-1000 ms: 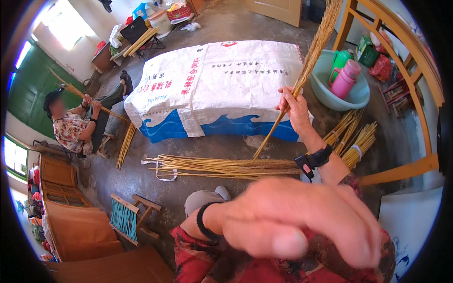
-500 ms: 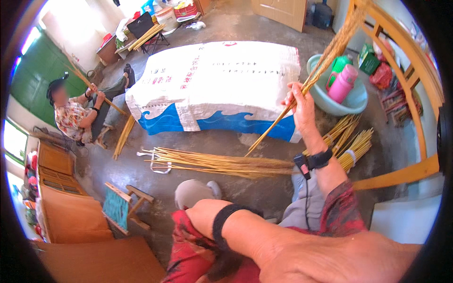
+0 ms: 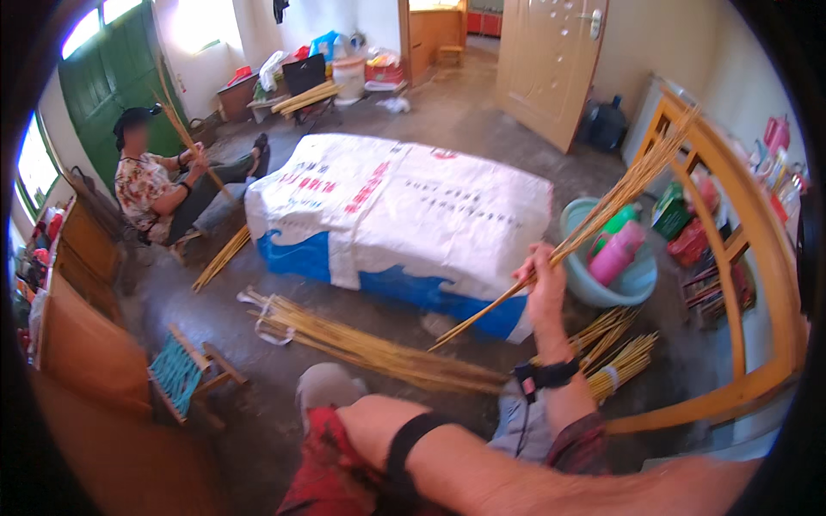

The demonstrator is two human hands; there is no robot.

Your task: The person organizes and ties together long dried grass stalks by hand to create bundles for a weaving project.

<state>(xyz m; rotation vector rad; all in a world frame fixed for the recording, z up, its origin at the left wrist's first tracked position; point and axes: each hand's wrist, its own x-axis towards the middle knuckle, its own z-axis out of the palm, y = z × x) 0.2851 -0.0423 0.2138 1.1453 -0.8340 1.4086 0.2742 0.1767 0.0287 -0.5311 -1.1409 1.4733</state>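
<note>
My right hand [image 3: 544,288] is closed around long dry straw-coloured stalks [image 3: 615,202]. Their brushy heads spread to the upper right, and the bare ends slant down to the lower left. My left arm bends across the bottom with a black band at the wrist; my left hand [image 3: 619,490] looms close at the lower right, its fingers hidden. A pile of similar stalks [image 3: 370,344] lies on the floor before me, with a white strip at its left end. Tied bundles of stalks [image 3: 621,365] lie beside my right forearm.
A large white and blue woven-sack-covered block [image 3: 430,206] stands ahead. A light-blue basin [image 3: 632,294] holds a pink flask [image 3: 616,254]. At left are a teal-webbed folding stool [image 3: 178,376] and a seated person [image 3: 151,185] holding stalks. A wooden frame [image 3: 731,292] borders the right.
The view has tilted up, so the room sits lower in the picture and the doorway shows. My right hand still grips the stalks, whose heads now fan out more.
</note>
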